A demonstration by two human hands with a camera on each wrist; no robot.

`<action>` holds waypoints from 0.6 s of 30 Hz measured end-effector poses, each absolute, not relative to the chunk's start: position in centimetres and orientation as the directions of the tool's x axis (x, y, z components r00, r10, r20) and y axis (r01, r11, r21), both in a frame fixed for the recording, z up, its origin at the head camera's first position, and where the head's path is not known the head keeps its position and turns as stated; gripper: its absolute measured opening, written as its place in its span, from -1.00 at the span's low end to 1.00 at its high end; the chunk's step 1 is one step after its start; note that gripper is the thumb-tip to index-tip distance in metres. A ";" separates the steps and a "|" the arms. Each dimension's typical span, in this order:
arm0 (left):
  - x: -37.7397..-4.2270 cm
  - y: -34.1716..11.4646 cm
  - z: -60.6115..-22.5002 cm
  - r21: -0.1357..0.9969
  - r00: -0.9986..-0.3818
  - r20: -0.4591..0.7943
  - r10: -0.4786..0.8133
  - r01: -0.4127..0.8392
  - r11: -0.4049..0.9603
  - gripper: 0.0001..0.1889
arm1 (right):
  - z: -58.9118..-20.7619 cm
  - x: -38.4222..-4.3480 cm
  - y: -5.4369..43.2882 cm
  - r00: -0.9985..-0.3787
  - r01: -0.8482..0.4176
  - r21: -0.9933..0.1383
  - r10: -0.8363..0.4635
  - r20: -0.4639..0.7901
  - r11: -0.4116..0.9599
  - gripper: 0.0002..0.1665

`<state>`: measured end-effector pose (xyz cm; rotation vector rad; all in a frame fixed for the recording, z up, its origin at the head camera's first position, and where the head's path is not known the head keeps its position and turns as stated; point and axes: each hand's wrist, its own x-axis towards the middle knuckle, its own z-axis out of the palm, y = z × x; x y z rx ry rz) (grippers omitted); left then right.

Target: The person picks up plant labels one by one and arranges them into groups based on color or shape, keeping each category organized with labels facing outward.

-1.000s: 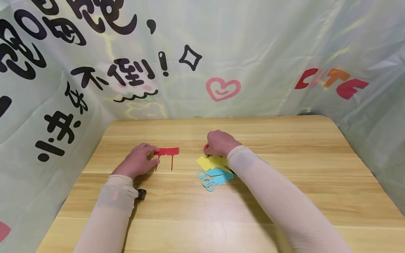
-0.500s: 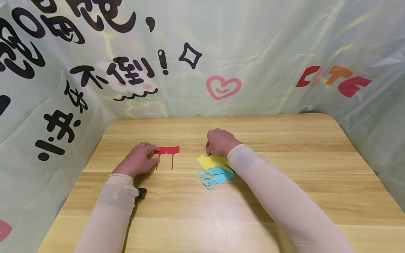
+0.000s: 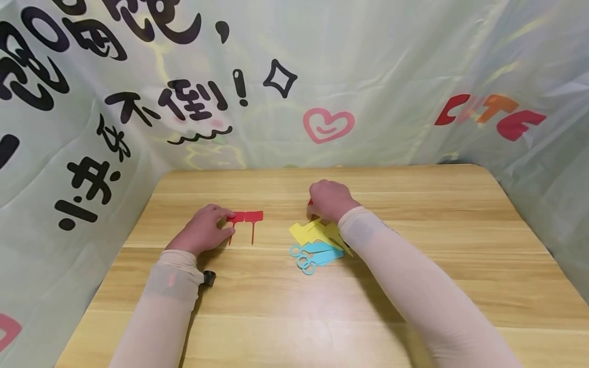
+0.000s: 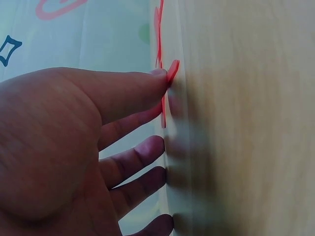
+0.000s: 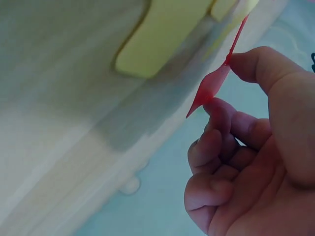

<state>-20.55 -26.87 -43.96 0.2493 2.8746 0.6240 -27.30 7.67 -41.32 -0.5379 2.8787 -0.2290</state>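
My left hand (image 3: 202,229) rests on the left of two red T-shaped plant labels (image 3: 253,216), which lie side by side with thin stems pointing toward me. Its index fingertip touches the label's head and its thumb the stem, with the other fingers stretched out at the tabletop. Right of centre, my right hand (image 3: 330,199) pinches another red label (image 5: 214,84) between thumb and index finger, its remaining fingers curled in. That hand is just beyond a small pile of yellow labels (image 3: 306,233), partly hidden by the right wrist. Flat light-blue tags with ring ends (image 3: 322,254) lie in front.
The wooden table (image 3: 257,317) reaches back to a pale printed cloth (image 3: 391,87) that hangs behind it and along both sides. A small black piece (image 3: 209,278) sits at the left wrist.
My right hand has shifted slightly back and to the right with the red label. The yellow labels have spread apart and tilted a little. My left hand keeps its place on the red labels.
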 end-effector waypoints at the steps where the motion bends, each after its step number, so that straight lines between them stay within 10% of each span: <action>1: -20.6 -26.8 -43.9 0.423 -0.968 -0.147 0.204 0.125 0.898 -0.53 | -41.2 -27.4 7.9 -0.917 -0.330 -0.189 -0.361 -0.167 0.925 -0.79; 18: -20.6 -26.8 -43.7 0.423 -0.969 -0.142 0.203 0.126 0.897 -0.53 | -39.6 -28.4 10.7 -0.951 -0.287 -0.106 -0.296 -0.087 0.952 -0.77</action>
